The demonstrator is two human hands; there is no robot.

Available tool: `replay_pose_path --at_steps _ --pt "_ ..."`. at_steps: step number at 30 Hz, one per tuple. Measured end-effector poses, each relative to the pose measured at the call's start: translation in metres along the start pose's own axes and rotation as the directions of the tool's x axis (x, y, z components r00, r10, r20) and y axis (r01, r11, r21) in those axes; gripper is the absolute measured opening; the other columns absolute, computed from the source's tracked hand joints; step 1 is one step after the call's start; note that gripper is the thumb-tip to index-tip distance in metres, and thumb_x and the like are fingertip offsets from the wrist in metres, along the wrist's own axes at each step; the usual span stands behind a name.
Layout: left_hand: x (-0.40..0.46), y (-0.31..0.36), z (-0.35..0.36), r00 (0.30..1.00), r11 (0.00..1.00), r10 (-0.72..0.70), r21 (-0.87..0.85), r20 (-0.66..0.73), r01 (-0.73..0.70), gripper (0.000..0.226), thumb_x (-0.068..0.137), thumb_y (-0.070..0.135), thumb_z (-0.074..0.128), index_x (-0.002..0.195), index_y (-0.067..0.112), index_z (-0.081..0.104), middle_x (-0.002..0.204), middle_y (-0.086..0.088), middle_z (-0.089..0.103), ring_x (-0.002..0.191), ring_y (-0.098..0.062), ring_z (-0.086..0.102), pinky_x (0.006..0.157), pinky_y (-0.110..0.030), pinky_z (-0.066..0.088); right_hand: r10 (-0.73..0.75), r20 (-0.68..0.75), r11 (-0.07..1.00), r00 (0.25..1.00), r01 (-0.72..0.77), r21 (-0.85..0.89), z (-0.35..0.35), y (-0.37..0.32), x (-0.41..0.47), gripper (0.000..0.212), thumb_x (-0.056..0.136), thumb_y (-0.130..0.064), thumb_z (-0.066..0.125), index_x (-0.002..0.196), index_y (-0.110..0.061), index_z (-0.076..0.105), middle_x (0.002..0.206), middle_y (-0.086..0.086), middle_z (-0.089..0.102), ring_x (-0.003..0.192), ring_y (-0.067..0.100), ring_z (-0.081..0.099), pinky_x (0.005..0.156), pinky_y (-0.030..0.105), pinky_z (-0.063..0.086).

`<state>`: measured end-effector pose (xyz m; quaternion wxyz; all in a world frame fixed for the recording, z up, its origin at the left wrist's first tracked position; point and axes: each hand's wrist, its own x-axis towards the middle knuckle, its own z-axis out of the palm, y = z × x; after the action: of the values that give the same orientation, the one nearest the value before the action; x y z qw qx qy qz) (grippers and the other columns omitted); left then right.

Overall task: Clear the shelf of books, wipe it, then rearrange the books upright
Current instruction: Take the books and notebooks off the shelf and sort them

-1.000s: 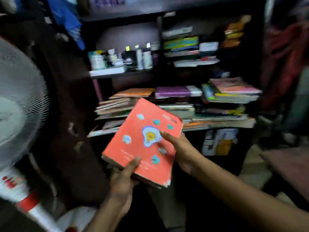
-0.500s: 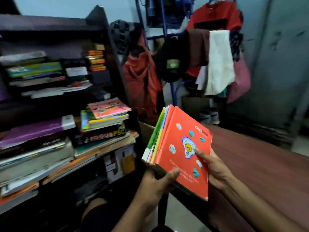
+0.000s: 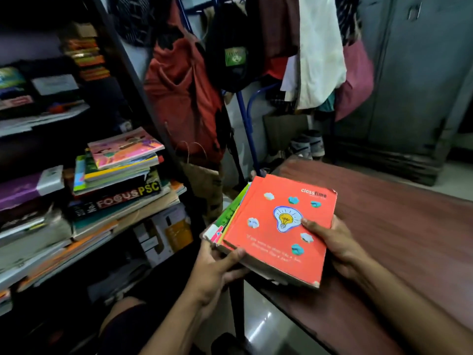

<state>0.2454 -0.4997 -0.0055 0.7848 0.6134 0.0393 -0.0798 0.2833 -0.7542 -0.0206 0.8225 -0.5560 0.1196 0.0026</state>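
The stack of books [image 3: 275, 234] sits in both hands over the near left corner of the brown table [image 3: 409, 239], just right of the shelf [image 3: 153, 119]. The left hand [image 3: 217, 270] grips the stack at its lower left corner, thumb curled up over the edge of the top cover and the remaining fingers hidden beneath. The right hand [image 3: 332, 242] holds the right side, its thumb lying flat across the cover beside the printed light bulb, the other fingers wrapped under and out of sight. Both hands are closed firmly around the pile.

The top book has an orange-red cover with a yellow bulb in a blue outline, small blue and white cloud shapes scattered round it, and the word "classtime" near its upper right corner, which looks worn. Thinner books with green, yellow and pink edges fan out under it on the left. The stack is tilted, its far edge raised.

On the shelf to the left, more books lie flat in uneven piles; one dark spine [image 3: 128, 198] reads "FOCUS PSC", with a pink illustrated book [image 3: 125, 148] on top. Clothes [image 3: 317, 52] hang on a rack behind the table.
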Motion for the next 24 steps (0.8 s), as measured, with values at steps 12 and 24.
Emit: replay_pose_path --at_steps 12,24 --pt "0.012 -0.005 -0.012 0.956 0.998 0.045 0.044 -0.290 -0.034 0.066 0.086 0.008 0.076 0.135 0.031 0.038 0.118 -0.002 0.072 0.102 -0.021 0.072 0.068 -0.044 0.062 -0.059 -0.184 0.990 0.981 0.034 -0.139 -0.005 0.001 0.006 0.019 0.088 -0.001 0.072 0.102 -0.013 0.066 0.099 0.012 0.076 0.069 0.022 0.073 0.062 0.036 0.063" --pt "0.019 -0.026 0.016 0.928 0.256 0.121 0.892 0.354 -0.373 0.082 0.090 0.067 0.049 0.157 0.025 0.029 0.167 0.000 0.019 0.154 -0.015 0.014 0.125 -0.035 0.013 -0.061 -0.423 0.997 0.904 0.036 -0.067 -0.101 -0.038 -0.041 0.035 0.089 0.001 0.068 0.121 -0.011 0.061 0.102 0.012 0.073 0.060 0.019 0.073 0.053 0.039 0.062"
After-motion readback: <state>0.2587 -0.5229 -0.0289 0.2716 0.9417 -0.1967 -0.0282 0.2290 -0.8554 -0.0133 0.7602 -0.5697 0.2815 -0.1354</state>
